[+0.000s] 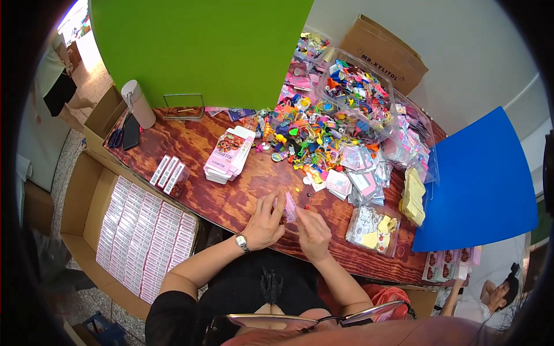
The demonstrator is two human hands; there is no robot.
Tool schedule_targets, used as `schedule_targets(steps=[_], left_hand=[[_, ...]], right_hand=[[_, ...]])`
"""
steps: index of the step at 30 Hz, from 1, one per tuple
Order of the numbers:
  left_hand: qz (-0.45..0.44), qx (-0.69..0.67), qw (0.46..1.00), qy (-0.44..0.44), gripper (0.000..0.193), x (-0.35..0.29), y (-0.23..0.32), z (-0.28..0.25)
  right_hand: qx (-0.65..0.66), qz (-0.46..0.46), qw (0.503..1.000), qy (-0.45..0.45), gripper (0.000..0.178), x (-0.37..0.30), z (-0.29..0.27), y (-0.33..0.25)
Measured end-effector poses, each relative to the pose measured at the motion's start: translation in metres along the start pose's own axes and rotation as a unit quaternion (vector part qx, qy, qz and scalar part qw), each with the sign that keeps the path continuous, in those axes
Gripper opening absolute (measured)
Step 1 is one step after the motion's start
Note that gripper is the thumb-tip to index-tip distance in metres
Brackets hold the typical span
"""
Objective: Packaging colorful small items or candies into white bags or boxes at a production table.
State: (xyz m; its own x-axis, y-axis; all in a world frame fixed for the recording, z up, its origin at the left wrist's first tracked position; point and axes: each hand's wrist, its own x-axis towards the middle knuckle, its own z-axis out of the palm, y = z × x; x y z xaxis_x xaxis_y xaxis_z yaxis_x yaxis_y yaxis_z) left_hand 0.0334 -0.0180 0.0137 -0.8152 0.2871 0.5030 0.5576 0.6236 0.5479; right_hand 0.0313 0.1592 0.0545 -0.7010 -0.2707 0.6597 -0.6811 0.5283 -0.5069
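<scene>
At the near edge of the table, my left hand (266,222) grips a small pink carton (289,206), held upright. My right hand (313,232) is closed, with its bent fingertips pinching the carton's right edge; whether anything else lies in those fingers is hidden. Just beyond the hands are a few tiny coloured pieces, among them a red one (307,207). A stack of flattened-looking pink and white cartons (229,154) lies ahead to the left. Three filled cartons (169,175) stand in a row farther left.
A big heap of small colourful plastic toys (314,141) and a pile of cards (363,173) spread ahead. Right of my hands sits a clear tray (373,230) of paper pieces. A cardboard box (86,222) packed with cartons stands left. Green (196,52) and blue panels (482,184) flank the table.
</scene>
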Motion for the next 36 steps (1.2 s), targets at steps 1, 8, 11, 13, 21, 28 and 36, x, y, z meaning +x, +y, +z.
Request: schedule_targets(steps=[1,8,11,13,21,28,36], left_hand=[[-0.015,-0.008,1.0,0.008,0.091,-0.001,0.0,0.001],[-0.078,-0.02,0.996,0.044,0.098,-0.018,-0.002,-0.02],[-0.099,-0.057,0.991,0.063,0.097,-0.026,-0.007,-0.024],[-0.133,-0.051,0.988,0.062,0.099,-0.042,-0.014,-0.041],[-0.179,0.407,0.89,0.103,0.094,-0.063,-0.063,-0.13],[-0.224,0.484,0.843,0.066,0.093,-0.063,-0.088,-0.127],[-0.151,0.389,0.901,0.118,0.08,-0.03,-0.083,-0.115]], right_hand=[[-0.009,-0.02,1.0,-0.007,0.032,0.0,0.003,-0.004],[0.051,-0.029,0.995,-0.086,0.04,0.02,0.028,-0.014],[0.077,-0.034,0.988,-0.131,0.044,0.018,0.048,-0.013],[0.172,0.015,0.963,-0.206,0.046,0.021,0.055,-0.016],[0.14,0.025,0.965,-0.221,0.05,0.04,0.082,-0.014],[0.153,0.07,0.974,-0.154,0.045,0.08,0.113,0.008],[0.16,0.327,0.918,-0.157,0.061,0.109,0.183,0.047]])
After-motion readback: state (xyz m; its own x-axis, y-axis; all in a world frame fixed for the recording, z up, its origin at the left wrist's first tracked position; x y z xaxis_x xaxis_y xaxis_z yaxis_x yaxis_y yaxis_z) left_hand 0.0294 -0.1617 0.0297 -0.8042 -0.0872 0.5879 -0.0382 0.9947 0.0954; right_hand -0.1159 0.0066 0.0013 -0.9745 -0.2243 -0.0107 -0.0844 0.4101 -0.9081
